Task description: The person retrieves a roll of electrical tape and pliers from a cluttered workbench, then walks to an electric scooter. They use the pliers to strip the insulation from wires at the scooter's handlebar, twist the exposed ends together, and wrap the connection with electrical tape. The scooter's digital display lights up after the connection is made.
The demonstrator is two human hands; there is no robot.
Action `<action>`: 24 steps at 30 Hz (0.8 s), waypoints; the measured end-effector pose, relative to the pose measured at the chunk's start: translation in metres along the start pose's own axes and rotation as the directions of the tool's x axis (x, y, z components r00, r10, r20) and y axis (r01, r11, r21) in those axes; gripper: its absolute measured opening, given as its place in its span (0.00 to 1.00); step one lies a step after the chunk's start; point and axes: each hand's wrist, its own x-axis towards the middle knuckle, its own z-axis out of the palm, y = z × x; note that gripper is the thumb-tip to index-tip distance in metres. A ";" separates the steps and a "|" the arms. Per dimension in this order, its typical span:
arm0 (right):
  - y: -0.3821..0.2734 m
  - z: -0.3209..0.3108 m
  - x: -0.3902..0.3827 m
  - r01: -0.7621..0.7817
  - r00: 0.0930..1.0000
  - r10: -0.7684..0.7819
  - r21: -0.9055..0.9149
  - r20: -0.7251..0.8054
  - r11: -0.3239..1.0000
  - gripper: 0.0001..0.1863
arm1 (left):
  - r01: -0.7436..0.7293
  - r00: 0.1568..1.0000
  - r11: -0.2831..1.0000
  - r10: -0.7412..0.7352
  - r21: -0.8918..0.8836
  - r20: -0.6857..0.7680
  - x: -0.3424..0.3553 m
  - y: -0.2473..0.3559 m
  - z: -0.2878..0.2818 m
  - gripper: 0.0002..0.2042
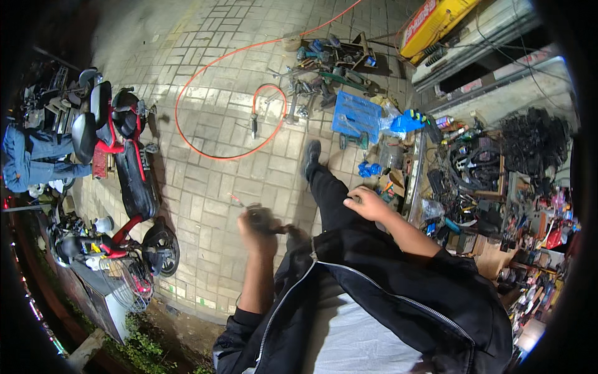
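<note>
My left hand (250, 232) is closed around a dark, blurred handheld tool (264, 220), above the paving at my left side. A thin, pale reddish tip (235, 199) shows just beyond that hand; whether it belongs to the tool I cannot tell. The tool's exact kind is smeared by motion. My right hand (367, 204) lies at my thigh with the thumb and fingers curled in. Anything inside those fingers is hidden. One dark shoe (311, 160) stands on the paving ahead of my knee.
An orange air hose (178, 112) loops across the paving to a dark-bodied fitting (254, 126). Beyond lie scattered hand tools (305, 87) and a blue tray (356, 116). A red-and-black electric scooter (128, 168) stands left, beside a person in blue trousers (37, 159). Cluttered shelving (498, 206) lines the right.
</note>
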 end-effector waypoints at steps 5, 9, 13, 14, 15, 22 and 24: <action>0.111 -0.050 0.172 -0.219 0.972 0.225 -0.095 0.064 0.971 0.20 | -0.112 0.978 0.972 0.145 0.207 -0.148 0.114 0.011 0.040 0.16; 0.157 -0.097 0.365 -0.217 0.975 0.219 -0.068 0.034 0.974 0.16 | 0.023 0.973 0.962 0.042 0.272 -0.227 0.232 0.004 0.107 0.10; 0.169 -0.117 0.541 -0.263 0.965 0.260 -0.107 -0.037 0.959 0.17 | 0.203 0.886 0.964 -0.105 0.174 -0.451 0.345 -0.034 0.173 0.10; 0.171 -0.117 0.579 -0.261 0.965 0.255 -0.124 -0.058 0.957 0.17 | 0.230 0.912 0.919 -0.089 0.320 -0.399 0.370 -0.042 0.184 0.11; 0.172 -0.118 0.615 -0.259 0.965 0.250 -0.157 -0.074 0.953 0.17 | 0.253 0.933 0.915 -0.146 0.314 -0.328 0.395 -0.051 0.194 0.14; 0.217 -0.094 0.830 -0.319 0.948 0.310 -0.221 -0.079 0.922 0.15 | 0.396 0.902 0.868 -0.305 0.300 -0.307 0.561 -0.125 0.229 0.17; 0.242 -0.077 0.888 -0.443 0.893 0.446 -0.310 -0.064 0.842 0.20 | 0.427 0.897 0.833 -0.340 0.351 -0.283 0.609 -0.137 0.241 0.16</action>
